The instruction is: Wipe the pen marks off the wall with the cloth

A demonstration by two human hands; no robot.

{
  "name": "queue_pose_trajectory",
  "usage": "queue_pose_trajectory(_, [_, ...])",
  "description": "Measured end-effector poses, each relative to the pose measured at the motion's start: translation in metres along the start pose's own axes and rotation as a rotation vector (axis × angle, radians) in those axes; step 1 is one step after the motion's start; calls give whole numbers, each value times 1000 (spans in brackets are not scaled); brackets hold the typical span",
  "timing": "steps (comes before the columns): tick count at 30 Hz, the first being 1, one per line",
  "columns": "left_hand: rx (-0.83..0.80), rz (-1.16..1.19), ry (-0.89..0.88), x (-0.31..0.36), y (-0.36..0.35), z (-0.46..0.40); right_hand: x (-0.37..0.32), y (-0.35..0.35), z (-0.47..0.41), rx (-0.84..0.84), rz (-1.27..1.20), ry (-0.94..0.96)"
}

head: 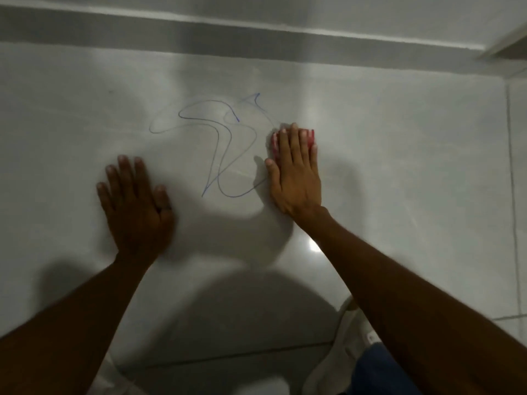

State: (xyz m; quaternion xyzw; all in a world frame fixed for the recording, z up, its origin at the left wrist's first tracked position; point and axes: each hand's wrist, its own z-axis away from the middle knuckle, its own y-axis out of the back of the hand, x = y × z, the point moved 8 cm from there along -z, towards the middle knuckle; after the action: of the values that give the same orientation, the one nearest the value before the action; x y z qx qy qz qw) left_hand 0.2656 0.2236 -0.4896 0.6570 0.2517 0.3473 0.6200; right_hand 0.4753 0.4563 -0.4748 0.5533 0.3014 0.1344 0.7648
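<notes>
Blue pen marks [219, 143] loop across the glossy white tiled wall [399, 155] in the middle of the head view. My right hand [295, 172] lies flat at the right edge of the scribble, pressing a red cloth [310, 138] against the wall. Only red edges of the cloth peek out around the fingertips. The lower curve of the marks runs under the thumb side of that hand. My left hand [137, 206] rests flat on the wall to the left of the marks, fingers spread, holding nothing.
A grey band [199, 38] crosses the wall above the marks. Tile joints [513, 195] run down the right side and along the bottom. My light and blue clothing [370, 366] shows at the lower right. Shadows of my arms and head fall on the wall.
</notes>
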Motion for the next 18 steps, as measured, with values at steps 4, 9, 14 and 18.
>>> queue_pose_trajectory(4, [54,31,-19,-3,0,-1,-14,-6,-22,27,52,175])
queue_pose_trajectory(9, [78,58,-18,-2,3,0,1,11,-57,136,40,-17])
queue_pose_trajectory(14, [89,37,-22,-2,0,-1,-60,1,-79,83,61,196])
queue_pose_trajectory(18, [91,41,-18,-4,-1,-2,-80,7,-99,130,61,-34])
